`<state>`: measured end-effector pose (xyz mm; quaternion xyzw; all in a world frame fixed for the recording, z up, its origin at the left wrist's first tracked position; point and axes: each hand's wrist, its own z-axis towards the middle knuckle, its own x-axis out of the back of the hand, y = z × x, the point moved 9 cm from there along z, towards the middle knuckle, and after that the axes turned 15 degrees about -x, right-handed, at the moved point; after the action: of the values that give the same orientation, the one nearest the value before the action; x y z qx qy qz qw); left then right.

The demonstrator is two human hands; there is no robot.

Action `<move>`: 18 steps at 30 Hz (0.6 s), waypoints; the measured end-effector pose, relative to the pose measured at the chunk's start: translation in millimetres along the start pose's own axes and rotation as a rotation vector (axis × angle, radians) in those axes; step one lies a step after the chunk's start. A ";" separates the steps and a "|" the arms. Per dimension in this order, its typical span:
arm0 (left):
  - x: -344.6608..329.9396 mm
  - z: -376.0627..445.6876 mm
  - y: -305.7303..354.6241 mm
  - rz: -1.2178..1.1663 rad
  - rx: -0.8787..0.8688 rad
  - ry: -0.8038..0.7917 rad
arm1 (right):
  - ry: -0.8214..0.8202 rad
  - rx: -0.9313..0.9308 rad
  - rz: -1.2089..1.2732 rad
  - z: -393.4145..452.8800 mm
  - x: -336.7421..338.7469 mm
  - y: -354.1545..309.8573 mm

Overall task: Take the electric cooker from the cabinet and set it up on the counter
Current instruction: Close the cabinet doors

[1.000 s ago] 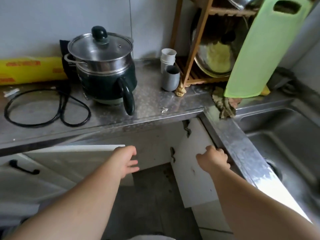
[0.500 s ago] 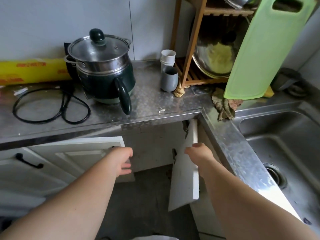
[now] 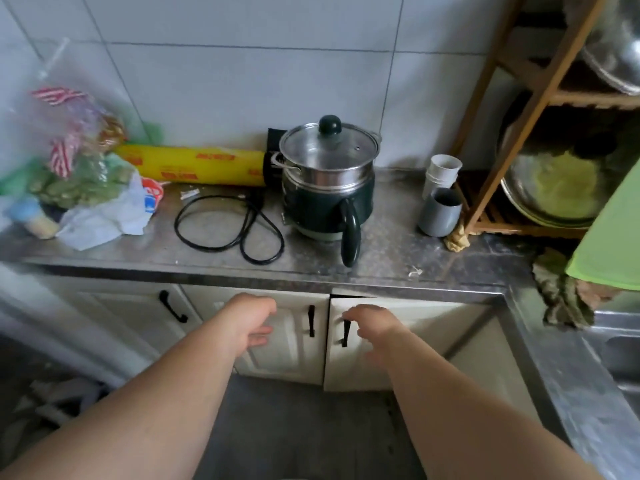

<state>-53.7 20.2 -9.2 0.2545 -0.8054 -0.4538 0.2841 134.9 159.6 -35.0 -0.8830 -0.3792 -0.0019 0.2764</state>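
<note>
The dark green electric cooker (image 3: 329,199) with a steel steamer and glass lid stands on the steel counter (image 3: 388,244), its handle pointing toward me. Its black power cord (image 3: 228,226) lies coiled to the left. Below, the two white cabinet doors are nearly closed; the right door (image 3: 408,344) stands slightly ajar. My left hand (image 3: 251,318) rests flat against the left door (image 3: 294,337), fingers apart. My right hand (image 3: 372,323) is at the right door's black handle (image 3: 345,332), fingers curled beside it.
A yellow cling-film roll (image 3: 194,164) and plastic bags (image 3: 79,174) lie at the back left. Stacked cups (image 3: 441,199) stand right of the cooker, next to a wooden dish rack (image 3: 540,140) and a green cutting board (image 3: 613,237). The sink (image 3: 620,348) is at the right.
Both cabinet doors have swung from wide open to nearly closed, pushed by my hands. The view has shifted left and back.
</note>
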 end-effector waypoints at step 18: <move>46.7 5.1 17.5 -0.024 -0.055 0.074 | -0.096 -0.037 0.124 28.1 -28.9 -27.0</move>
<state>-93.0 0.1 14.5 0.2727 -0.7784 -0.4694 0.3152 90.4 169.1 -51.8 -0.9088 -0.3367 0.0504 0.2413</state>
